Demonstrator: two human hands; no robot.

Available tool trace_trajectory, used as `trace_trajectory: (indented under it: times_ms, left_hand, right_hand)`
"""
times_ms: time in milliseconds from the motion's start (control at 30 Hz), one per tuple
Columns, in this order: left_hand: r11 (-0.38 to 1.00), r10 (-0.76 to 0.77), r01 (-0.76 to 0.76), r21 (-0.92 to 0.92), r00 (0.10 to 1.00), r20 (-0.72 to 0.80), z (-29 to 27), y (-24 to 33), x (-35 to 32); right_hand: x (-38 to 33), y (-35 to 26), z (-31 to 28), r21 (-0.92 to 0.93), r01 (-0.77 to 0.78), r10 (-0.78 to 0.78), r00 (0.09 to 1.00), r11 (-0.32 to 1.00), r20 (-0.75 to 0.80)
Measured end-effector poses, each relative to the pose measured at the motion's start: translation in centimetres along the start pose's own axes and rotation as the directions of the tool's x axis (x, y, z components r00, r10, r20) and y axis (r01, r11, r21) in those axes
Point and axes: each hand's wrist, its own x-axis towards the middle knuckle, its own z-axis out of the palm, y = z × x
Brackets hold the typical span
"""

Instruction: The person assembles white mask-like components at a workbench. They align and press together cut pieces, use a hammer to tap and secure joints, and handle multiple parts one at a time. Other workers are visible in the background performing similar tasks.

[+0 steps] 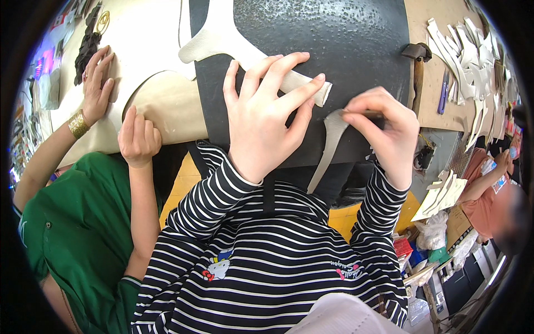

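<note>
My left hand (264, 114) lies palm down with fingers spread. Its fingertips rest on a cream, leather-like cut piece (222, 39) with curved edges, spread over a black work mat (345, 67). The end of that piece by my forefinger and thumb looks folded over. To the right, my right hand (386, 117) is closed in a pinch on the upper end of a narrow, curved, cream leather-like strip (325, 153). The strip hangs down past the mat's front edge, and its pinched end is partly covered by my fingertips.
On the right stand a hammer (417, 72), a blue cutter (443, 92) and a pile of cut cream pieces (470, 61). A co-worker in green sits at my left, hands (139, 136) near a large cream sheet (144, 33). Another person (484, 183) is at far right.
</note>
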Motion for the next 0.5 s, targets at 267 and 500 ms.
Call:
trace_trajectory:
  times_ms: [267, 500]
  left_hand:
    - [1.000, -0.028, 0.028, 0.003, 0.998, 0.055, -0.3, 0.0, 0.0]
    - [0.999, -0.034, 0.035, -0.009, 0.998, 0.059, -0.4, 0.0, 0.0]
  right_hand:
    - [1.5, 0.4, 0.9, -0.047, -0.067, 0.065, 0.997, 0.997, -0.043]
    - [1.8, 0.2, 0.9, -0.106, -0.043, 0.042, 0.999, 0.994, -0.011]
